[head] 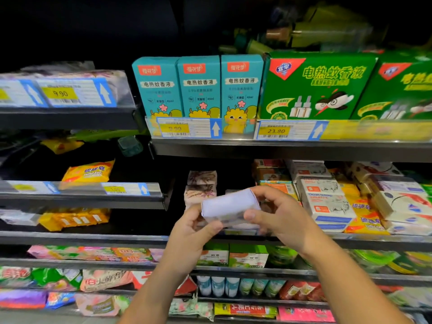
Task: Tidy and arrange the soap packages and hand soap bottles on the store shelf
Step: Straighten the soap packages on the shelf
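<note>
The scene is lit unevenly: the teal boxes (pixel 198 86) and green boxes (pixel 318 86) are brightly lit from the front, while the top and upper left are lost in deep shadow. Glare is seen on the clear price-tag strip (pixel 364 130). Shelves are bowed by wide-angle distortion, and edge goods are smeared by blur.
</note>
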Demonstrator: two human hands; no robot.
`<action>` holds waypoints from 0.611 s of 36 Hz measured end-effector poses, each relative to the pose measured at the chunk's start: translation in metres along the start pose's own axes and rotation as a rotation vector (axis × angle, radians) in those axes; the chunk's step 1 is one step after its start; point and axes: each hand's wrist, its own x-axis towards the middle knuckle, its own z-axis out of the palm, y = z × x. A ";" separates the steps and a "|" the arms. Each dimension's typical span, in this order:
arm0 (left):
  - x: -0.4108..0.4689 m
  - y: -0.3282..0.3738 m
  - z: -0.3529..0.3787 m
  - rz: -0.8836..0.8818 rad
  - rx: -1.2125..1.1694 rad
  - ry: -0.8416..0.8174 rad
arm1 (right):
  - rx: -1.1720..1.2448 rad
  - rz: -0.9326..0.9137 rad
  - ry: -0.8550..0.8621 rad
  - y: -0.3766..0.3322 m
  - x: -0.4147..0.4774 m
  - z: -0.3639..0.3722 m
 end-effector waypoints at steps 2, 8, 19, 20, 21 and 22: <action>-0.003 0.008 0.001 0.025 -0.061 0.013 | -0.016 -0.031 -0.011 0.002 0.000 0.000; -0.004 0.034 -0.001 0.182 -0.223 0.079 | 0.003 -0.045 -0.030 0.015 -0.004 0.014; -0.005 0.033 0.011 0.226 -0.104 0.135 | 0.026 -0.026 -0.124 0.022 -0.010 0.037; -0.004 0.032 0.010 0.225 -0.098 0.143 | 0.033 -0.015 -0.107 0.024 -0.009 0.033; -0.004 0.031 0.008 0.220 -0.091 0.150 | 0.039 -0.006 -0.092 0.026 -0.008 0.027; -0.004 0.028 0.006 0.216 -0.078 0.154 | 0.042 -0.003 -0.080 0.027 -0.007 0.021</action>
